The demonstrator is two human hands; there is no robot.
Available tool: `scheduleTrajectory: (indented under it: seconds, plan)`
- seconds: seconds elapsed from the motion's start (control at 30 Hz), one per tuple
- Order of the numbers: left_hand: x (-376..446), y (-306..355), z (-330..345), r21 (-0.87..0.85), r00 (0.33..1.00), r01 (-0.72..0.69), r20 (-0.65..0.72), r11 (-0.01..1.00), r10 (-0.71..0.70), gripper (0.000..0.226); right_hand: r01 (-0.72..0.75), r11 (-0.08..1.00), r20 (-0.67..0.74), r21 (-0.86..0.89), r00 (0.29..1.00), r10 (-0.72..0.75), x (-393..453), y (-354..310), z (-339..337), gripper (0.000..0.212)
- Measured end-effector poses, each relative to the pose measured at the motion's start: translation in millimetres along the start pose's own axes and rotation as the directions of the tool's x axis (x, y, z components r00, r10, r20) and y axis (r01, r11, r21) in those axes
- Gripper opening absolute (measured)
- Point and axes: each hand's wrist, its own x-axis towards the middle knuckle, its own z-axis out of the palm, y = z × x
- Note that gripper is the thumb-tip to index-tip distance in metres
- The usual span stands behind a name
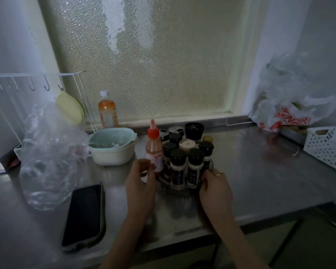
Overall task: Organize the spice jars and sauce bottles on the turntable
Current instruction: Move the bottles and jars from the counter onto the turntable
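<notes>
A round clear turntable [179, 188] stands on the steel counter, packed with several black-capped spice jars [177, 167]. A cream-lidded jar [187, 144] sits among them. On its left side stands a sauce bottle [154, 150] with a red nozzle cap. My left hand [141, 177] curls against the turntable's left rim, its fingers touching the base of the sauce bottle. My right hand [214, 184], a ring on one finger, grips the turntable's right rim beside the front-right jar.
A phone [83, 216] lies at the front left. A crumpled clear plastic bag [50, 158], a pale bowl with a teal strainer [113, 147], a drink bottle [107, 110] and a wire rack [37, 88] stand left. A white perforated basket [328, 146] and a shopping bag [291, 113] sit right.
</notes>
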Motion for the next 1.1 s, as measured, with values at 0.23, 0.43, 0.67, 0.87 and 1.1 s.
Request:
scheduleTrajectory:
  seconds: [0.23, 0.43, 0.67, 0.87, 1.1]
  plan:
    - [48, -27, -1, 0.077, 0.964, 0.252, 0.069, 0.965, -0.257, 0.027, -0.186, 0.944, -0.075, 0.274, 0.974, 0.214, 25, 14, 1, 0.030]
    - [36, -44, 15, 0.064, 0.949, 0.245, 0.190, 0.967, -0.253, 0.035, -0.043, 0.953, -0.163, 0.299, 0.982, 0.095, 2, 5, -6, 0.016]
    - [34, -35, 2, 0.086, 0.976, 0.185, 0.100, 0.979, -0.193, 0.011, -0.139, 0.939, -0.055, 0.316, 0.985, 0.165, 9, 10, 1, 0.026]
    - [31, -33, 1, -0.013, 0.976, 0.169, 0.144, 0.986, -0.165, 0.023, 0.140, 0.977, -0.116, 0.160, 0.986, -0.122, -4, -3, -7, 0.012]
    - [37, -34, 1, 0.011, 0.990, 0.141, -0.009, 0.990, -0.141, 0.009, 0.082, 0.966, -0.066, 0.244, 0.996, -0.068, 1, 6, -7, 0.015]
